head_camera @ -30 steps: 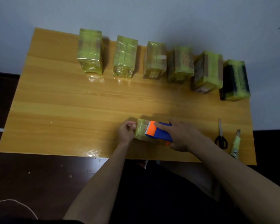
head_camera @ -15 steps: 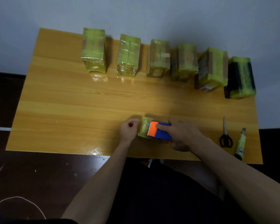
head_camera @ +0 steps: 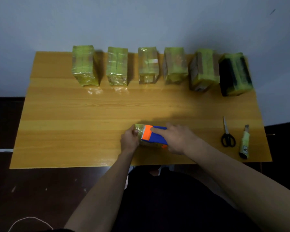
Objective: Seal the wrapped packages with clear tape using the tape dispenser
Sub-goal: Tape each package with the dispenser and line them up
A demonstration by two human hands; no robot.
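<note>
A small package [head_camera: 139,129] wrapped in yellowish film lies near the front edge of the wooden table [head_camera: 74,124]. My left hand [head_camera: 130,139] grips its left end. My right hand [head_camera: 177,139] holds the blue and orange tape dispenser [head_camera: 155,134] flat on top of the package, index finger stretched along it, the orange toothed end pointing left. The dispenser hides most of the package. Several wrapped packages stand in a row at the back, from the leftmost [head_camera: 84,65] to a dark one [head_camera: 234,74] at the right.
Black-handled scissors [head_camera: 227,134] and a utility knife [head_camera: 244,142] lie at the table's right front. A dark floor lies below the table, with a white cord [head_camera: 28,221] at bottom left. A pale wall rises behind the table.
The dispenser and my right hand have slid a little to the left along the package top. My left hand keeps its hold on the package end. The camera view has shifted.
</note>
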